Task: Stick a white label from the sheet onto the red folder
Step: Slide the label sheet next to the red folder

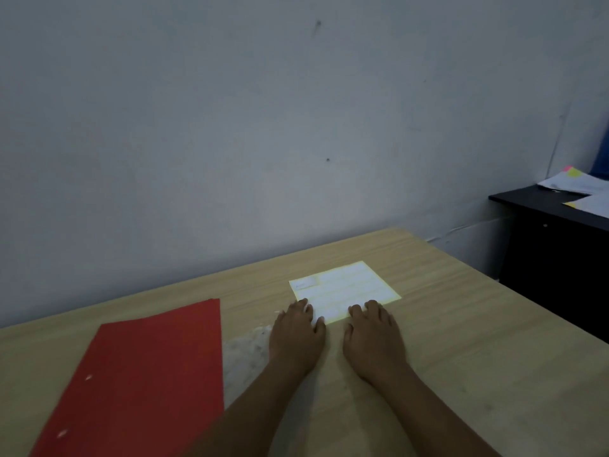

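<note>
A sheet of white labels with a yellowish backing lies flat on the wooden table, a little right of centre. My left hand rests palm down with its fingertips on the sheet's near left edge. My right hand lies the same way on the near right edge. Both hands are flat, fingers slightly spread, and neither holds anything. The red folder lies shut on the table to the left, apart from both hands, with two punched holes along its left side.
The light wooden table stands against a grey wall. A pale scuffed patch marks the tabletop between folder and left hand. At the far right stands a dark cabinet with loose papers on top.
</note>
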Demonstrator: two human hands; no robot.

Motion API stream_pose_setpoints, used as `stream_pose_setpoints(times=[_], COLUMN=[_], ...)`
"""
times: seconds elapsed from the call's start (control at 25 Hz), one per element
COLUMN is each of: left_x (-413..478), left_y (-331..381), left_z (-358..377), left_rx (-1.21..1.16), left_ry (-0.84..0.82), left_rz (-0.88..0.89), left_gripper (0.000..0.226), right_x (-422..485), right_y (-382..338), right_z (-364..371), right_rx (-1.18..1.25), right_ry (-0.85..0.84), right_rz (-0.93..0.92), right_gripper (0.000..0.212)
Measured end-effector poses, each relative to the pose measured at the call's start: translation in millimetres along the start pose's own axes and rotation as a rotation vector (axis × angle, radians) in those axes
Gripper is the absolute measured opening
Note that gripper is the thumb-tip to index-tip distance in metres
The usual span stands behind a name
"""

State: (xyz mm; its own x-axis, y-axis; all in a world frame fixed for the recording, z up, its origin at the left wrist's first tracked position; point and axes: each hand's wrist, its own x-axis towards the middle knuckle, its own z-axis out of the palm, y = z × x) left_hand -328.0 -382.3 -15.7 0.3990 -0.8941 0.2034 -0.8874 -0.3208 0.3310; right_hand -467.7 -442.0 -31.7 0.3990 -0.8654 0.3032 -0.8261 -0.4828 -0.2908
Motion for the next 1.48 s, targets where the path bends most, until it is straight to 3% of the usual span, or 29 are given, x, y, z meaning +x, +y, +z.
stream_pose_setpoints(times=[0.2, 0.68, 1.32, 1.48], left_x=[-42, -101, -100, -97], left_y=[-26, -63, -84, -93], left_z=[-20, -46, -51, -51], left_rx=[0.049, 0.111, 0.035, 0.031], left_ry=[-0.026, 0.009, 0.112, 0.125], left_rz=[-0.042, -0.096, -0.112, -0.113], left_gripper=[0.056, 0.054, 0.047, 0.055], right_x=[-39, -90, -73, -62], right_y=[-38, -85, -82, -81], right_z=[0, 3, 0, 2], right_rx=[0.01, 0.023, -0.076, -0.037], right_ry=[-0.015, -0.008, 0.027, 0.043], right_rz=[-0.013, -0.104, -0.168, -0.167], right_gripper=[0.043, 0.044, 0.038, 0.039])
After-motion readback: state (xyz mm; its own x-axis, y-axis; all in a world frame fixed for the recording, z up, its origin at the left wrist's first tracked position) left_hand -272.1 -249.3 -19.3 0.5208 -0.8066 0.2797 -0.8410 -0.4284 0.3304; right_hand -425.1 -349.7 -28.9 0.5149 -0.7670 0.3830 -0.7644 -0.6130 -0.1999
